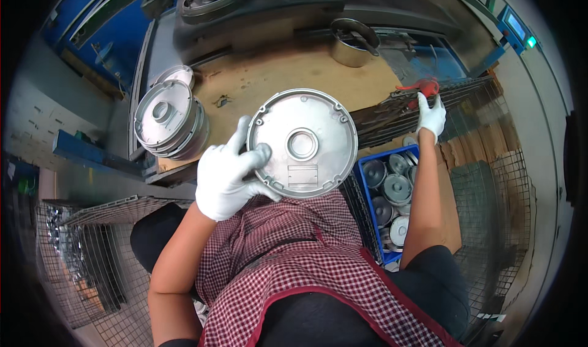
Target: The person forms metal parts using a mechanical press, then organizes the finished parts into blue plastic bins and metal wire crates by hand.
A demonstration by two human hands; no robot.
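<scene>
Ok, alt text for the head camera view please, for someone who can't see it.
Gloved left hand holding up a round metal cover, gloved right hand at a red tool. Similar covers stand stacked on the workbench at left, and a blue crate of round metal parts sits at right.

There are two hands [228,178] [431,117], one pot [350,55] and one blue crate [390,257].

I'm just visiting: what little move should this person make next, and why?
Probably to draw the red tool over toward the round metal cover, making sure of the grip first. The right hand is already at the tool, though how firmly it holds is unclear, and the left hand has the cover raised by its edge.
</scene>
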